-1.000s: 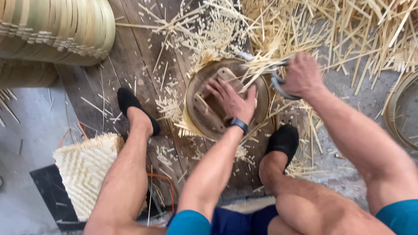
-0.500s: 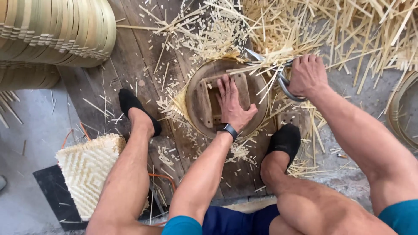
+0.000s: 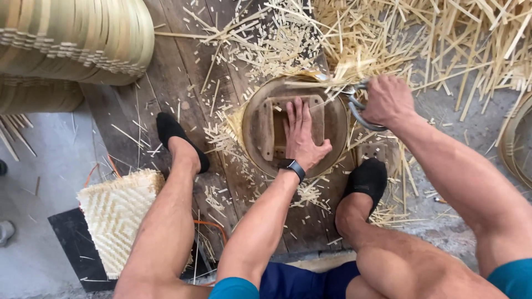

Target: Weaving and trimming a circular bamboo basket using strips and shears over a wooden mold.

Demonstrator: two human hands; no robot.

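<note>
My right hand [image 3: 388, 101] hides most of the shears [image 3: 357, 105], its grip closed round the handles; the blades are lost among bamboo strips [image 3: 354, 50]. My left hand [image 3: 302, 135] lies flat and open on the round wooden mould [image 3: 257, 130] between my feet, fingers straighter than half a second ago.

Bamboo weaving workshop, work done low on the floor.

Worn dark floorboards [image 3: 183, 83] and bare concrete [image 3: 39, 155] are littered with pale cut splints and trimmings [image 3: 421, 39], heaped thickest at upper right. Stacked woven baskets [image 3: 72, 39] stand at upper left; a flat woven mat [image 3: 119, 216] with a zigzag pattern lies on a black board at lower left. A round wooden form [image 3: 260, 127] sits between the worker's feet, with metal shears [image 3: 357, 105] at its edge. The rim of another round woven piece [image 3: 512, 138] shows at the right edge.
</note>
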